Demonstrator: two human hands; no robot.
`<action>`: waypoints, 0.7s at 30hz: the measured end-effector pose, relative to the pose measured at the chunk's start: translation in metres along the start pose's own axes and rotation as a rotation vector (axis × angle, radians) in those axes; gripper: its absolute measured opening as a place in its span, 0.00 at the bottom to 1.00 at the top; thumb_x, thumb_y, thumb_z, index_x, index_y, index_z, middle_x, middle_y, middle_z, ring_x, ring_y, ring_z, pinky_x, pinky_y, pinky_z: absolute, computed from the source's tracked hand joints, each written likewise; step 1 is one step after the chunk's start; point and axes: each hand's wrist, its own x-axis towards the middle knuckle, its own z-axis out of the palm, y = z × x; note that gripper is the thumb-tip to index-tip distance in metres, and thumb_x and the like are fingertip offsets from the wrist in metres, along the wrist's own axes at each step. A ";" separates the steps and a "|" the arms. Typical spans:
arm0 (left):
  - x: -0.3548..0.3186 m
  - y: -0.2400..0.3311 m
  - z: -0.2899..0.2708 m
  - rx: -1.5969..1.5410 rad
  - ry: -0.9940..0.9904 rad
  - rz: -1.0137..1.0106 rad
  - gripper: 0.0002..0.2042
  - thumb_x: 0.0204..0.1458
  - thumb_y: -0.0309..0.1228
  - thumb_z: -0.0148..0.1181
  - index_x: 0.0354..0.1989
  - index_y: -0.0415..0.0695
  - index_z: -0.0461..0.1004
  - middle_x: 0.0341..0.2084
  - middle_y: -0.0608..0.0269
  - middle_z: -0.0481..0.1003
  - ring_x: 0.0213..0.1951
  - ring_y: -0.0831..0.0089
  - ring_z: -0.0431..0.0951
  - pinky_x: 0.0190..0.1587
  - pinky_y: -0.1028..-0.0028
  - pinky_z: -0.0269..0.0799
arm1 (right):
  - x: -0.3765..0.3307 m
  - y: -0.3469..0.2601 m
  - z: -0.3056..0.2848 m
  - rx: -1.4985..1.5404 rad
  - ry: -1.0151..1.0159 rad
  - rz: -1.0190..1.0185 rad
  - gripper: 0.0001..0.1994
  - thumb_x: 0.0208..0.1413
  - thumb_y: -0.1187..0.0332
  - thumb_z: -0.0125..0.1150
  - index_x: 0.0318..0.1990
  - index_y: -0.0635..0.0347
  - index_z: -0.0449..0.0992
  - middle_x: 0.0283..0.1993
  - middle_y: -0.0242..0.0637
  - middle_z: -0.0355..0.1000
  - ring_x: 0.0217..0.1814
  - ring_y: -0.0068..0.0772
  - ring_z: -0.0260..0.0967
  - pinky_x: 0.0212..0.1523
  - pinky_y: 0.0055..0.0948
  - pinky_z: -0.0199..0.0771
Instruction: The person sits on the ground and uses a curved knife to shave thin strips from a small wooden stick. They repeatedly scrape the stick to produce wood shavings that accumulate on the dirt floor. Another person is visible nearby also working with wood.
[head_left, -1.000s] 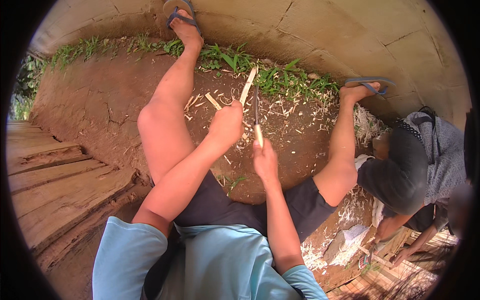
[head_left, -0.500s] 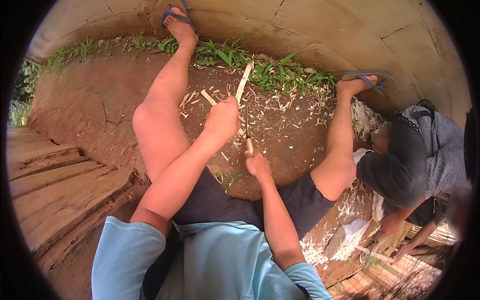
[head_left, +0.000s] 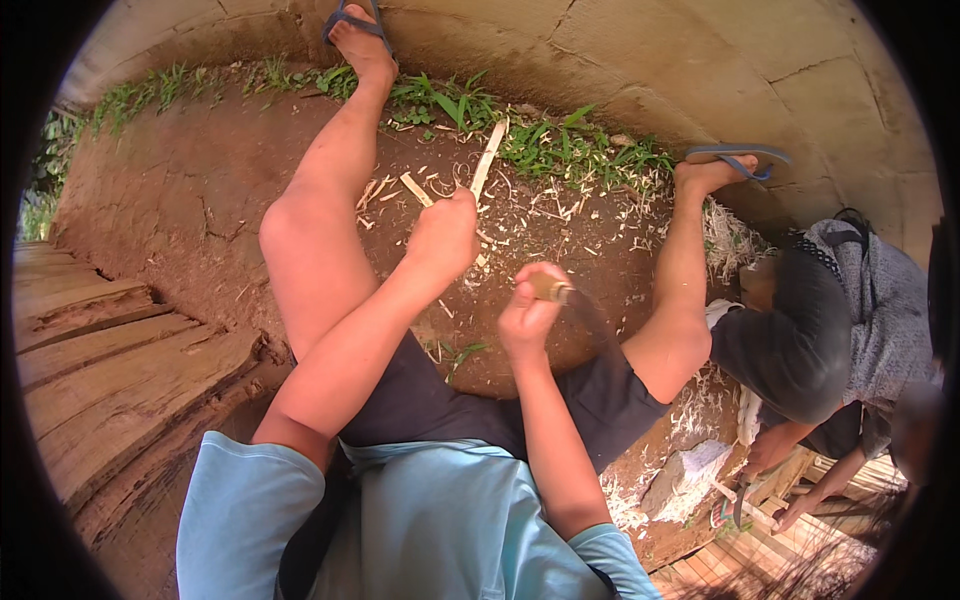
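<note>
My left hand (head_left: pixel 445 235) is closed round a pale, flat wooden strip (head_left: pixel 489 160), whose far end points away toward the grass. A shorter pale piece (head_left: pixel 416 190) shows just beyond the same fist; whether it is held or lies on the ground I cannot tell. To the right, my right hand (head_left: pixel 530 310) grips a knife (head_left: pixel 548 287) by its light wooden handle. Its dark blade, smeared by motion, slants down to the right over my thigh, apart from the strip.
Pale shavings (head_left: pixel 540 205) litter the reddish ground between my legs. Grass (head_left: pixel 550 150) grows along a tan wall (head_left: pixel 650 60) ahead. Thick wooden planks (head_left: pixel 130 380) lie at the left. Close on the right another person (head_left: pixel 800 330) bends over, hands near a thin strip and a blade.
My right hand has turned and shifted slightly right, swinging the knife blade from pointing away beside the strip to pointing right and back. My left hand has barely moved.
</note>
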 end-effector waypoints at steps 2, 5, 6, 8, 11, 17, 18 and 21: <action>-0.001 -0.004 0.004 -0.011 -0.003 0.018 0.10 0.41 0.16 0.55 0.34 0.28 0.67 0.27 0.33 0.75 0.34 0.39 0.78 0.39 0.52 0.75 | -0.015 0.038 0.010 -0.350 -0.239 0.203 0.22 0.64 0.55 0.44 0.52 0.67 0.64 0.40 0.58 0.74 0.44 0.61 0.73 0.45 0.52 0.70; 0.000 -0.004 0.002 -0.010 0.015 0.056 0.09 0.43 0.18 0.56 0.33 0.29 0.66 0.25 0.33 0.75 0.33 0.39 0.78 0.38 0.51 0.74 | -0.011 0.043 0.023 -0.692 -0.611 0.568 0.24 0.64 0.51 0.41 0.53 0.66 0.63 0.42 0.63 0.73 0.48 0.62 0.71 0.48 0.52 0.70; 0.003 -0.006 0.003 -0.013 0.013 0.050 0.09 0.45 0.21 0.57 0.33 0.30 0.66 0.24 0.33 0.74 0.34 0.39 0.77 0.39 0.51 0.73 | -0.006 0.039 0.020 -0.671 -0.620 0.573 0.25 0.64 0.50 0.40 0.53 0.66 0.64 0.44 0.64 0.72 0.50 0.63 0.70 0.50 0.53 0.69; 0.004 -0.005 0.002 -0.026 -0.002 0.028 0.10 0.48 0.23 0.59 0.34 0.30 0.66 0.24 0.34 0.74 0.34 0.38 0.77 0.39 0.50 0.73 | -0.003 0.036 0.016 -0.662 -0.630 0.577 0.26 0.63 0.49 0.40 0.53 0.65 0.65 0.45 0.63 0.73 0.51 0.63 0.70 0.51 0.54 0.68; 0.000 -0.005 0.005 -0.004 0.008 0.038 0.11 0.48 0.24 0.59 0.35 0.30 0.66 0.24 0.33 0.74 0.34 0.38 0.77 0.40 0.50 0.73 | -0.002 0.044 0.017 -0.663 -0.599 0.568 0.24 0.63 0.50 0.41 0.52 0.63 0.66 0.45 0.58 0.74 0.49 0.60 0.72 0.50 0.52 0.69; -0.002 0.000 -0.001 -0.009 0.017 0.043 0.10 0.40 0.17 0.56 0.34 0.28 0.66 0.25 0.34 0.75 0.33 0.40 0.78 0.38 0.52 0.75 | -0.003 0.040 0.030 -0.663 -0.444 0.355 0.20 0.62 0.55 0.48 0.53 0.61 0.62 0.42 0.57 0.75 0.43 0.60 0.74 0.42 0.53 0.72; -0.002 -0.001 0.000 -0.002 0.019 0.040 0.10 0.41 0.17 0.56 0.34 0.28 0.66 0.25 0.34 0.75 0.33 0.40 0.78 0.38 0.52 0.75 | -0.004 0.045 0.033 -0.675 -0.451 0.357 0.19 0.62 0.56 0.49 0.52 0.60 0.62 0.41 0.56 0.75 0.42 0.61 0.74 0.41 0.54 0.73; 0.000 -0.001 0.004 0.010 0.017 0.038 0.10 0.41 0.17 0.56 0.34 0.28 0.67 0.25 0.34 0.75 0.33 0.40 0.79 0.38 0.52 0.76 | -0.003 0.074 0.035 -0.252 -0.514 0.608 0.18 0.63 0.54 0.50 0.48 0.60 0.63 0.33 0.50 0.74 0.32 0.48 0.74 0.33 0.44 0.72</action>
